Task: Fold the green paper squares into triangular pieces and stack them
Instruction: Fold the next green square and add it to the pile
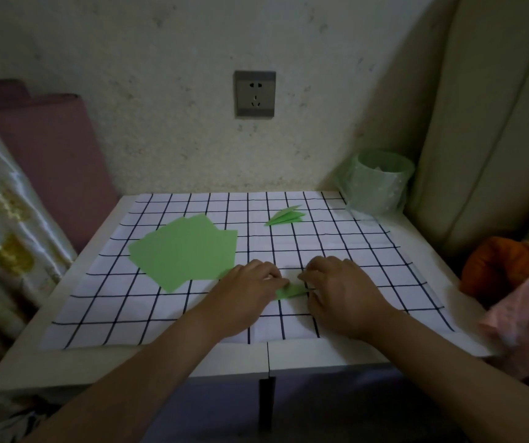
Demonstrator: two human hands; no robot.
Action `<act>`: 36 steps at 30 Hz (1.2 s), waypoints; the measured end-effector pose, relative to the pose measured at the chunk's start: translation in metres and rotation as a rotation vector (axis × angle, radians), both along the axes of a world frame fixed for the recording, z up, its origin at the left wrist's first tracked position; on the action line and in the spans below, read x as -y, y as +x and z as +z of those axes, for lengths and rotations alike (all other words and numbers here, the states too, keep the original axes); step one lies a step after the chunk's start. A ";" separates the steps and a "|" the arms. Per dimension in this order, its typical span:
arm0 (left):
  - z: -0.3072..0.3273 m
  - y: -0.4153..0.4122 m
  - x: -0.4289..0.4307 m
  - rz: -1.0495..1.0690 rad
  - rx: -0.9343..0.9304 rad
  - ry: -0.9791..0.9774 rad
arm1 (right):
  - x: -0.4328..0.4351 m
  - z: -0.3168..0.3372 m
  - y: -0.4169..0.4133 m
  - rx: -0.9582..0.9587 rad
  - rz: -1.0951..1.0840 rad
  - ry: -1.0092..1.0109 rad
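At the near middle of the checked cloth [352, 251], both hands were set on one small green paper piece [290, 290]. The left hand [247, 295] lay palm down, its forearm entering from the lower left, its fingers curled and their tips pinching the left end of the piece. The right hand [340, 295] mirrored it from the lower right, fingers curled, tips holding the right end. The piece lay low on the cloth between the hands and was partly covered by them, so its fold could not be read.

The pile of green squares [183, 251] lay fanned to the left rear, its near edge just beside the left hand. The stack of folded triangles [284, 216] sat farther back, right of centre, well apart from both hands. Open cloth lay between the hands and that stack, and to the right of the right hand. A bin lined with a green bag [375, 182] occupied the far right corner. The cloth's near edge stopped short of the table [129, 362] front, leaving a white strip.
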State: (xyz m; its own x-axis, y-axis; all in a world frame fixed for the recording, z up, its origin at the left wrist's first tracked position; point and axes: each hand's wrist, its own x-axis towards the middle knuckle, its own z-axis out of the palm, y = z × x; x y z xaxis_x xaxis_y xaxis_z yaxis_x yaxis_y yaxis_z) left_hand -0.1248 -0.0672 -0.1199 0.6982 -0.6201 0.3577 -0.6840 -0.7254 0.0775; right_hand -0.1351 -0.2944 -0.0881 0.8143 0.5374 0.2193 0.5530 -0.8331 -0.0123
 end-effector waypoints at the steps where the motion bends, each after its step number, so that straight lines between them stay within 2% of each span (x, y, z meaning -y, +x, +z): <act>1: -0.001 0.001 -0.001 0.003 -0.017 -0.023 | -0.002 -0.003 0.000 -0.019 0.051 -0.010; 6: 0.000 0.003 -0.007 0.030 -0.186 -0.256 | -0.012 -0.008 0.009 -0.065 0.129 0.007; 12: 0.004 0.011 -0.017 0.008 -0.279 -0.256 | -0.024 -0.004 0.018 0.009 0.116 0.011; 16: 0.006 0.014 -0.018 -0.007 -0.221 -0.205 | -0.030 -0.007 0.025 0.054 0.084 0.043; 25: 0.008 0.007 -0.021 -0.016 -0.117 -0.135 | -0.032 -0.010 0.030 0.069 0.149 -0.033; 36: 0.010 -0.018 -0.028 -0.096 -0.053 -0.145 | -0.039 -0.009 0.027 0.120 0.101 -0.138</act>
State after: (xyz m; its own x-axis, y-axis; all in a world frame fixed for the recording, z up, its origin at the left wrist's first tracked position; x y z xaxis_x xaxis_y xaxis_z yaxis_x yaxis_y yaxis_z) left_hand -0.1426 -0.0394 -0.1098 0.6587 -0.6292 0.4125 -0.7415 -0.6360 0.2138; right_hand -0.1076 -0.2556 -0.0971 0.7272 0.6468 0.2300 0.6248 -0.7624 0.1685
